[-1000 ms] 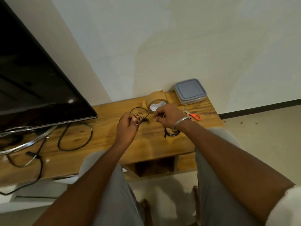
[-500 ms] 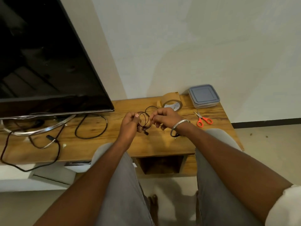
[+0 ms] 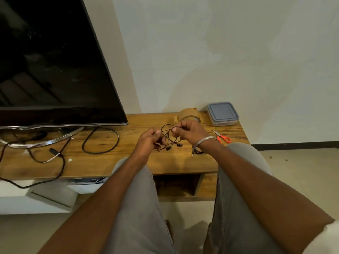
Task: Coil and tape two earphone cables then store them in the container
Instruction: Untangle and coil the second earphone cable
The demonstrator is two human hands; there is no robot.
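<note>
Black earphone cable (image 3: 167, 136) held just above the wooden table (image 3: 128, 160), looped between both hands: left hand (image 3: 148, 142) grips one side, right hand (image 3: 189, 132) pinches the other, earbuds dangling below. Second earphone cable (image 3: 197, 152) lies on the table under the right wrist. Behind the hands: brown tape roll (image 3: 188, 115), lidded plastic container (image 3: 222, 113) beside it, orange-handled scissors (image 3: 222, 138) nearer the right edge.

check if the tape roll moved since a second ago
No. The tape roll still sits just left of the container; only the camera shifted.
</note>
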